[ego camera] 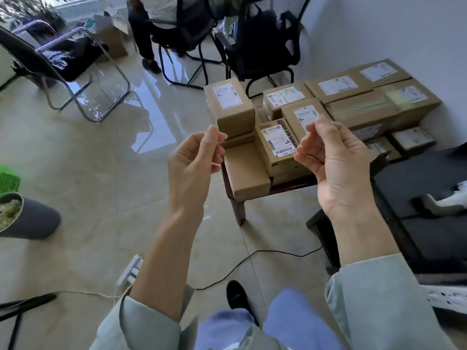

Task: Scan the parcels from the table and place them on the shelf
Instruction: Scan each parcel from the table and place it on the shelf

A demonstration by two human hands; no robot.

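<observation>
Left hand: I see my left hand (195, 152) raised in front of me, palm turned inward, fingers loosely curled with the thumb and forefinger tips close together; whether they pinch something thin I cannot tell.
Right hand: my right hand (328, 157) is raised level with it, fingers loosely bent toward the thumb, nothing visibly held.
Gap between hands: the two hands are apart, and the parcels show through between them.
Parcels: brown cardboard boxes (278, 145) crowd a low dark desk (240, 205) beyond my hands; I count about ten, most with a white label on top, and a few more may be hidden at the far right.
Nearest parcels: a plain unlabelled box (246, 173) lies at the desk's near corner; a tall labelled box (228, 107) stands behind it.
Chairs: three black chairs (262, 39) stand on the tiled floor behind the desk.
Other person: one person's legs (144, 34) are seen at a chair.
Floor: one black cable (252, 258) runs across the tiles; one grey pot (30, 215) sits at the left.
</observation>
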